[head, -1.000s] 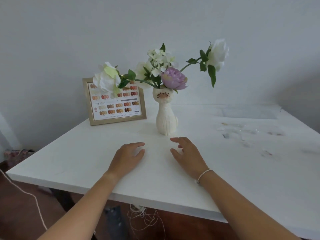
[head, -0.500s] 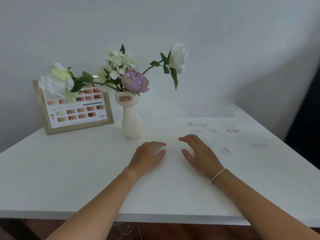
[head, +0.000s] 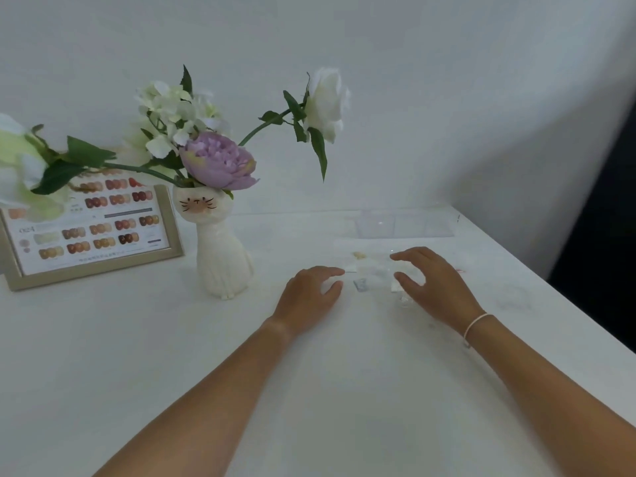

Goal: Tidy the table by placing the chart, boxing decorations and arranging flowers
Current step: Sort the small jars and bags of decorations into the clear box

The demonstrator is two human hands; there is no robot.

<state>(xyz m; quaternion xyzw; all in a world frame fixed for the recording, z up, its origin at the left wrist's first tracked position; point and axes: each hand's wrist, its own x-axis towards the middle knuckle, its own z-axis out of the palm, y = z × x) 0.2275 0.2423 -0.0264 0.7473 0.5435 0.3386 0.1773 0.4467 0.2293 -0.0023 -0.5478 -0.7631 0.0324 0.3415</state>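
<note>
Both hands, left hand and right hand, hover with fingers apart and loosely curled, flanking small decorations on the white surface.

looked like a nail studio desk: framed nail colour chart, cat-shaped vase of flowers, clear organiser box on a white table.

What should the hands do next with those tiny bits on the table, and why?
Probably pinch one small packet lying between the left hand and right hand, then carry it to the clear box behind. Both hands are open, and the pieces lie loose outside the box.
</note>
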